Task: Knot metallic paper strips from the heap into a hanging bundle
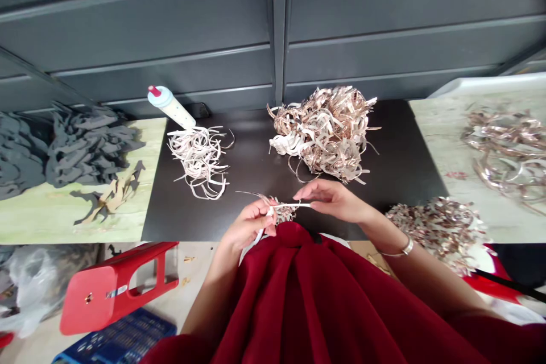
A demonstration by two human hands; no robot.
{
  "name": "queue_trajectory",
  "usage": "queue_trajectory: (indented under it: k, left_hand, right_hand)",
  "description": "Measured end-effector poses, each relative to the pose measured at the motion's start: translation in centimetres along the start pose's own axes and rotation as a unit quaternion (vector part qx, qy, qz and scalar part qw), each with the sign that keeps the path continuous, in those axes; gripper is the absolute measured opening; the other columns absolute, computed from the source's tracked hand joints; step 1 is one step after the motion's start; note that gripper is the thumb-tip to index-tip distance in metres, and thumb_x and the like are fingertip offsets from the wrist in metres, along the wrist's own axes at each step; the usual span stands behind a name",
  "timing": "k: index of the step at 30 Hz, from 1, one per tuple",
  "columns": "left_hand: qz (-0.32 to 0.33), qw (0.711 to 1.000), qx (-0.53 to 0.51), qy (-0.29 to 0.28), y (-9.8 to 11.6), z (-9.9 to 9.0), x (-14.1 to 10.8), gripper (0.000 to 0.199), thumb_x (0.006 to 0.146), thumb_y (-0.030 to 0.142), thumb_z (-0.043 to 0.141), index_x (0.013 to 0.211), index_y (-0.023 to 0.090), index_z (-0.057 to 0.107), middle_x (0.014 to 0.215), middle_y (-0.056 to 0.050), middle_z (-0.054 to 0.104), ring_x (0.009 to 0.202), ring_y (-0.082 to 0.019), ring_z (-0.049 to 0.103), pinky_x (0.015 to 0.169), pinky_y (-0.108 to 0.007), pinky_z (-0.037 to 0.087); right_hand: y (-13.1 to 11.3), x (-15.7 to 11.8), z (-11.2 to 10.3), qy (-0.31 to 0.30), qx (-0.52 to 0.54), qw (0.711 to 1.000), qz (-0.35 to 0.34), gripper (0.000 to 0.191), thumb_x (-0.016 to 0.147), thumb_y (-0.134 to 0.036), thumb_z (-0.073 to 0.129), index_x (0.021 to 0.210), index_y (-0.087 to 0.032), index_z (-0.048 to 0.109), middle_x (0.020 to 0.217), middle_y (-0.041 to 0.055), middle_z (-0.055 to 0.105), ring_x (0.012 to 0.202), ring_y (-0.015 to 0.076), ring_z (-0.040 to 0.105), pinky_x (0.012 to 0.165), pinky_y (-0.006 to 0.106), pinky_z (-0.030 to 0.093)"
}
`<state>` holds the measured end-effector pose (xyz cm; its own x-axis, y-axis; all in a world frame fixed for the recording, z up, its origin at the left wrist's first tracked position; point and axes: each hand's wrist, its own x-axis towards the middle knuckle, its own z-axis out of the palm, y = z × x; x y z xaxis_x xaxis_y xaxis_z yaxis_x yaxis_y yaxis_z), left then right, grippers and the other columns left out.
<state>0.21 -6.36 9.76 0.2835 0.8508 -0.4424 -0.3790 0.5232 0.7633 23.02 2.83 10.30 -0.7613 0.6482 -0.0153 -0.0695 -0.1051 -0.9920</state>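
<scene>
A thin white strip (292, 205) stretches between my two hands above the front edge of the dark board (251, 153). My left hand (255, 220) is closed on one end of it, with thin metallic strands sticking out past the fingers. At the other end, the fingers of my right hand (330, 200) pinch the strip. A small clump of rose-gold and white scraps (285, 213) lies just below the strip. Behind my right hand is a big tangled pile of rose-gold and white strips (335, 131). A looser pile of white strips (200, 156) lies behind my left hand.
A white bottle with a pink tip (173, 107) stands behind the white pile. Grey cut pieces (89, 145) are heaped at the left. Shredded metallic scraps (437, 230) and more strips (512, 148) lie at the right. A red stool (98, 290) and blue crate (123, 338) are below.
</scene>
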Motion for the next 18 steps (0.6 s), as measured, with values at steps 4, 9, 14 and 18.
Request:
queue_trajectory:
  k: [4,9,14,18]
  left_hand:
    - [-0.046,0.997,0.052,-0.038,0.1,-0.2,-0.2,0.044,0.063,0.043,0.077,0.09,0.012,0.062,0.062,0.001,0.057,0.044,-0.01,0.053,0.044,-0.02,0.038]
    - [-0.062,0.986,0.155,-0.023,0.3,0.3,-0.4,0.036,0.069,0.046,0.066,0.081,0.013,0.06,0.057,0.001,0.053,0.04,-0.006,0.037,0.04,-0.02,0.024]
    - [-0.009,0.94,0.326,0.102,0.3,0.9,-0.7,0.025,0.084,0.038,0.049,0.077,0.017,0.062,0.05,0.005,0.044,0.046,-0.009,0.037,0.05,-0.021,0.026]
    - [0.018,0.88,0.45,0.149,0.4,1.5,-0.9,0.026,0.086,0.033,0.048,0.071,0.02,0.065,0.052,0.003,0.053,0.052,-0.013,0.045,0.057,-0.024,0.028]
  right_hand:
    - [1.0,0.1,-1.1,0.028,0.115,0.993,-0.002,0.011,0.075,-0.013,0.071,0.081,-0.02,0.066,0.097,0.003,0.073,0.096,0.0152,0.067,0.086,0.029,0.052]
    - [2.2,0.9,-1.5,0.115,0.212,0.97,0.033,0.018,0.061,-0.009,0.078,0.063,-0.019,0.062,0.079,0.0014,0.075,0.078,0.0146,0.07,0.074,0.026,0.055]
    - [3.0,1.7,-2.4,0.213,0.248,0.944,0.033,0.011,0.071,-0.022,0.071,0.073,-0.024,0.06,0.073,-0.0055,0.07,0.07,0.0104,0.066,0.067,0.023,0.054]
    - [1.8,1.9,-0.1,0.233,0.032,0.972,0.007,0.014,0.083,-0.036,0.061,0.083,-0.023,0.062,0.082,0.0004,0.067,0.078,0.0139,0.063,0.074,0.028,0.051]
